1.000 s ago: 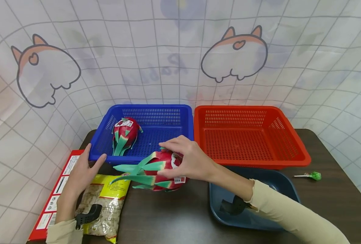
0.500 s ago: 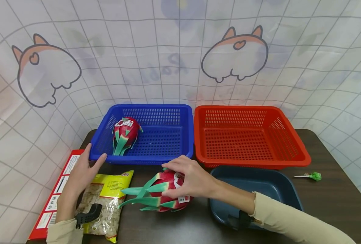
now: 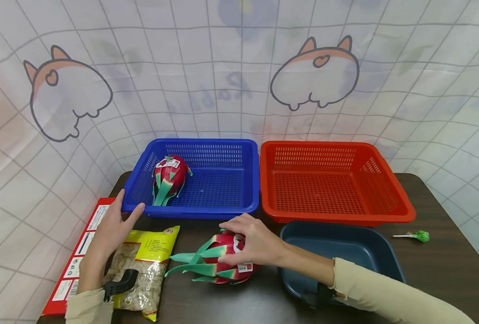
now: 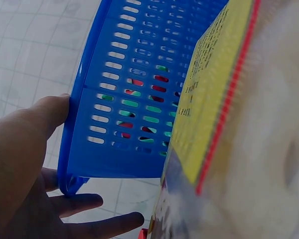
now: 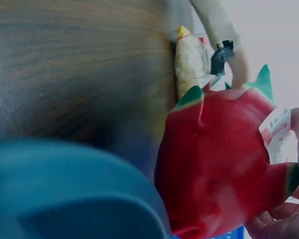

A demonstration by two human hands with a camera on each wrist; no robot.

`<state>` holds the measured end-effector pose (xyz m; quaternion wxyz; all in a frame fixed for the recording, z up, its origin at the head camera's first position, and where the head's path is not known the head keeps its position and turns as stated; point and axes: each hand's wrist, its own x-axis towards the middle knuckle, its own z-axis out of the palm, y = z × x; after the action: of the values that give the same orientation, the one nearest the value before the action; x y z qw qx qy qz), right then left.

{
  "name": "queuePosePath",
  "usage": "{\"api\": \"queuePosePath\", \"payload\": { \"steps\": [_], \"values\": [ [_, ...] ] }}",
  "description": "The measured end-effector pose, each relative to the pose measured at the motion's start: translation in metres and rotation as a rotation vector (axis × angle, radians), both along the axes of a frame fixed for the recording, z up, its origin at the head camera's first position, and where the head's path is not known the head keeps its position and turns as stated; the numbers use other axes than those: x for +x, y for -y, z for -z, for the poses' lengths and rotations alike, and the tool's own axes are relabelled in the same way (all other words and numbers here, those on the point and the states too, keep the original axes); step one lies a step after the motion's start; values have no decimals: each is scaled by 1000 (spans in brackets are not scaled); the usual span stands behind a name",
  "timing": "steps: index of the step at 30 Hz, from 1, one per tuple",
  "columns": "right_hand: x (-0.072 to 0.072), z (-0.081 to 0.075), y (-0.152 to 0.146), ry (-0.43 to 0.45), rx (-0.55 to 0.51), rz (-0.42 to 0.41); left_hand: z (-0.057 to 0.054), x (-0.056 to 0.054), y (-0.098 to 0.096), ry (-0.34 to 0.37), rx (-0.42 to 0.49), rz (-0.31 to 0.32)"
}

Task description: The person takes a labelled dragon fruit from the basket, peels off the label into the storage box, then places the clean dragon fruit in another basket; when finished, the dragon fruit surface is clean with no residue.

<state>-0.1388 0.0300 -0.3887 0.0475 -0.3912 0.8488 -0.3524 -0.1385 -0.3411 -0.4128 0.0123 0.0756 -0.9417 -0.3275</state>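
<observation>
My right hand (image 3: 259, 243) grips a red dragon fruit (image 3: 219, 263) with green scales, thumb and fingers on its stickered end. The fruit is low over the table, between the snack bag and the dark blue tray; whether it touches the table I cannot tell. In the right wrist view the dragon fruit (image 5: 219, 159) fills the middle, fingers at its right side. My left hand (image 3: 111, 229) rests at the near-left corner of a blue basket (image 3: 203, 211). In the left wrist view its fingers are extended around the basket rim (image 4: 77, 99). A second dragon fruit (image 3: 169, 177) lies in that basket.
An orange-red basket (image 3: 336, 216) stands right of the blue one. The dark blue tray (image 3: 344, 234) sits before it, under my right forearm. A yellow-topped bag (image 3: 146, 265) and a red box (image 3: 77, 258) lie at left. A green lollipop (image 3: 420, 236) lies far right.
My right hand has brought the dragon fruit toward the near side and slightly right, away from the blue basket's front rim. My left hand keeps its place at the basket corner.
</observation>
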Motion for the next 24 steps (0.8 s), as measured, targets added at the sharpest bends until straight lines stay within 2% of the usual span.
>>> {"api": "queuePosePath", "payload": {
  "steps": [6,13,19,22,24],
  "values": [
    [-1,9,0,54,43,8,0,0,-1,0,-3,1],
    [-1,15,4,59,84,-3,-1,0,0,-6,-3,0],
    [-2,19,7,99,115,15,-2,-1,0,-11,3,3],
    [-2,22,8,121,124,24,-2,1,-1,-46,-27,1],
    [-2,24,9,135,129,32,-6,4,-3,-98,-61,-4]
  ]
}}
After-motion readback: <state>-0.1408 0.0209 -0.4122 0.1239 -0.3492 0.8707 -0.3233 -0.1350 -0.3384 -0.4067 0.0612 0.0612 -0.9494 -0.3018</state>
